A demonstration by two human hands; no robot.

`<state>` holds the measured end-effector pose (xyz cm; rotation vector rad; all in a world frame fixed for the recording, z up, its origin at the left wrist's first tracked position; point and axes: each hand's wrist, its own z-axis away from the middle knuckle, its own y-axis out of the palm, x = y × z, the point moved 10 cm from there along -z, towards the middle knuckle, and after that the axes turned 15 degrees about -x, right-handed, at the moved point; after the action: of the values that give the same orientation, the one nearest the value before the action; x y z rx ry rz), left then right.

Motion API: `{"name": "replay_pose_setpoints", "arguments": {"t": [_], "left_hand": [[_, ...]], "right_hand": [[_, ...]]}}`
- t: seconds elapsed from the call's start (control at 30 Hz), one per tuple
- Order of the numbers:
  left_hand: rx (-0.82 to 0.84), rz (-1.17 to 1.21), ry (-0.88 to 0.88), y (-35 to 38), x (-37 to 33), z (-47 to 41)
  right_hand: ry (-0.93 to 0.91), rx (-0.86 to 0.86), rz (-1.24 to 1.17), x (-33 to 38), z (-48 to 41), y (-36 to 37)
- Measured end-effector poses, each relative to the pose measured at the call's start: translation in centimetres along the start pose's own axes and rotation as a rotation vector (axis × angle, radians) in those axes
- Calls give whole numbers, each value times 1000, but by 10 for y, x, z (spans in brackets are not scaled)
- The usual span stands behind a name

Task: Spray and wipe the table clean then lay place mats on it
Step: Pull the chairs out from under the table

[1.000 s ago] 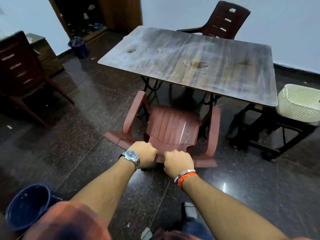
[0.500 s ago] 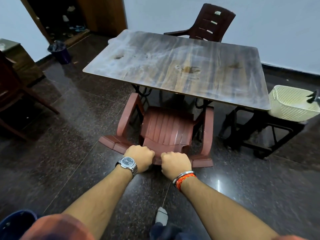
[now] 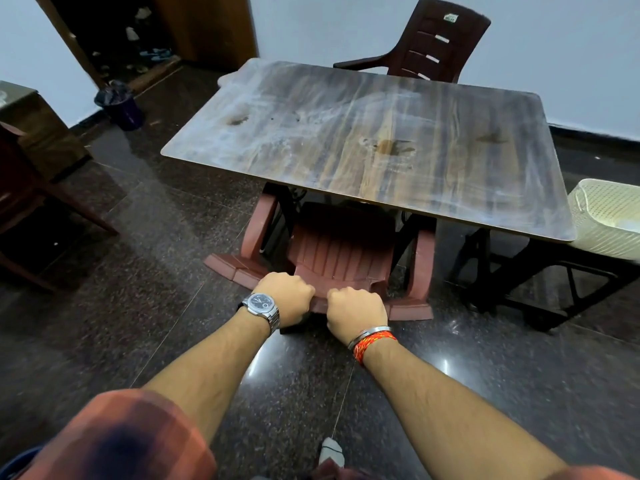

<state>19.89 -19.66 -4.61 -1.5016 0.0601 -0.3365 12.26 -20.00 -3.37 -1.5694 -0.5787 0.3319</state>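
Observation:
The wood-grain table (image 3: 363, 140) stands ahead, its top streaked with whitish smears and marked by several brown stains. A reddish plastic chair (image 3: 341, 249) sits at its near side, the seat partly under the tabletop. My left hand (image 3: 285, 297), with a wristwatch, and my right hand (image 3: 355, 311), with a red thread and bangle, both grip the top edge of the chair's backrest side by side. No spray bottle, cloth or place mats are in view.
A dark brown chair (image 3: 429, 43) stands behind the table by the wall. A cream perforated basket (image 3: 609, 216) rests on a black stand at the right. Another dark chair (image 3: 20, 202) is at the left, and a dark bin (image 3: 119, 103) sits near the doorway.
With both hands gripping its backrest, the chair has slid forward and further under the table. The view has shifted closer; the blue bucket at lower left has dropped out of sight.

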Motion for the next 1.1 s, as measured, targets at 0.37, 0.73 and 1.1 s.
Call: {"name": "replay_pose_setpoints", "arguments": {"t": [0.37, 0.73, 1.1], "left_hand": [[-7, -7, 1, 4, 29, -34], [-6, 10, -47, 11, 40, -29], [-23, 5, 44, 3, 42, -38]], "right_hand": [[-7, -14, 10, -4, -42, 4], [-64, 11, 49, 7, -47, 6], [54, 11, 69, -1, -56, 7]]}}
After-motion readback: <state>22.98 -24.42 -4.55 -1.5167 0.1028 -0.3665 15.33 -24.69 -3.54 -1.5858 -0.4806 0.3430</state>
